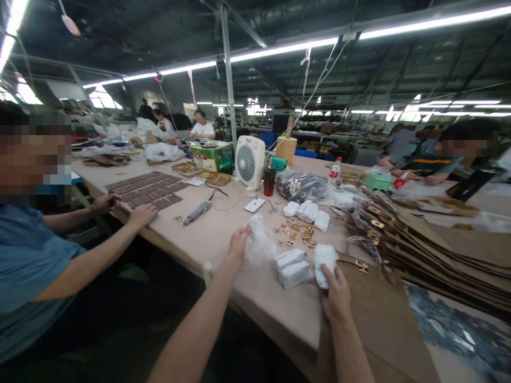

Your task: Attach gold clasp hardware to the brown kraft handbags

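Note:
My left hand (238, 243) grips a crumpled clear plastic bag (260, 242) just above the table. My right hand (336, 293) is closed on a small white wrapped packet (325, 260) at the near edge of a brown leather sheet (375, 314). Between the hands lie two white wrapped packets (293, 267) on the table. Just beyond them is a scatter of several small gold metal buckles (299, 232), and three more white packets (306, 210) sit farther back.
A person in a blue shirt sits at left, hands (141, 214) by rows of brown leather strips (148, 189). A handheld tool (197, 212), white phone (254, 204), dark cup (269, 181), small fan (249, 161), bagged hardware (300, 186) and stacked brown leather pieces (423, 244) fill the table (215, 234).

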The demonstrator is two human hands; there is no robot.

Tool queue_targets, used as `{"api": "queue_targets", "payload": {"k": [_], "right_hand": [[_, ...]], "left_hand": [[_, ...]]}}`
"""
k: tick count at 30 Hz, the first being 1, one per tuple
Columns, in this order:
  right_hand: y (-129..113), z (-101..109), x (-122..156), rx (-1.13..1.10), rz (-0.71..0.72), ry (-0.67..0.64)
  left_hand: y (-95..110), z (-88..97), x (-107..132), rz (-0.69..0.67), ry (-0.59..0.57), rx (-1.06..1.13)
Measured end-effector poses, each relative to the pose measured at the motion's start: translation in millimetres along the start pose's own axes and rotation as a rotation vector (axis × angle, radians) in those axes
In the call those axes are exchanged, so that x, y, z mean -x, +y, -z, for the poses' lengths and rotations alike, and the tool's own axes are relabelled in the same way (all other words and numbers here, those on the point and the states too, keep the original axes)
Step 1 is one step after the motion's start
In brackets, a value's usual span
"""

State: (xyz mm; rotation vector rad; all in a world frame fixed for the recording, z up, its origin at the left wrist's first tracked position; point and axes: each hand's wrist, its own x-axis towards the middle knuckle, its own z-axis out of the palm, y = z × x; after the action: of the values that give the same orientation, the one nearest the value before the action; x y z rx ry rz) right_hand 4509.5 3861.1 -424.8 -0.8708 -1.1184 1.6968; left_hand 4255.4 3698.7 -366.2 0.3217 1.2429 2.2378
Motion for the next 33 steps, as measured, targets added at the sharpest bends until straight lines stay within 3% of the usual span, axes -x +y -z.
{"api": "queue_targets", "payload": {"k": [2,5,8,10,11,13,15,18,25,28,33], "right_hand": [[0.6,3.7,-9.9,0.351,0.121,0.068],[-5.6,4.0,-19.2,0.723,0.272,0.049],[-19.6,-11.7,-10.4,0.817,0.551,0.084],[-29.9,-34.0,5.3,0.767,0.656,0.076],[-34.4,-48.1,14.4,0.721,0.636,0.001],[-41.6,-78.8,31.2,0.625,0.508,-0.304],[-45.6,-106.5,41.4,0.595,0.388,-0.522],[-46.4,-128.4,42.3,0.584,0.292,-0.579],[-37.1,-104.7,32.8,0.402,0.124,-0.484],[-33.0,-95.8,34.7,0.462,0.2,-0.402],[-33.9,-90.0,36.3,0.543,0.418,-0.246]], "left_hand": [[5.3,3.5,-0.7,-0.017,-0.017,-0.019],[11.6,4.8,-1.1,-0.014,-0.046,-0.034],[14.8,3.2,-2.2,-0.024,-0.032,-0.083],[13.0,-2.5,-2.3,-0.033,-0.038,-0.135],[10.7,-7.1,-1.9,-0.033,-0.054,-0.161],[5.3,-18.2,0.2,-0.022,-0.111,-0.206],[1.8,-27.3,2.5,0.002,-0.178,-0.235],[6.9,-26.8,1.5,-0.014,-0.257,-0.318],[41.8,11.5,-18.5,-0.283,-0.274,-0.888],[48.1,15.8,-25.6,-0.336,-0.292,-0.988],[47.7,16.6,-41.0,-0.376,-0.311,-0.963]]}}
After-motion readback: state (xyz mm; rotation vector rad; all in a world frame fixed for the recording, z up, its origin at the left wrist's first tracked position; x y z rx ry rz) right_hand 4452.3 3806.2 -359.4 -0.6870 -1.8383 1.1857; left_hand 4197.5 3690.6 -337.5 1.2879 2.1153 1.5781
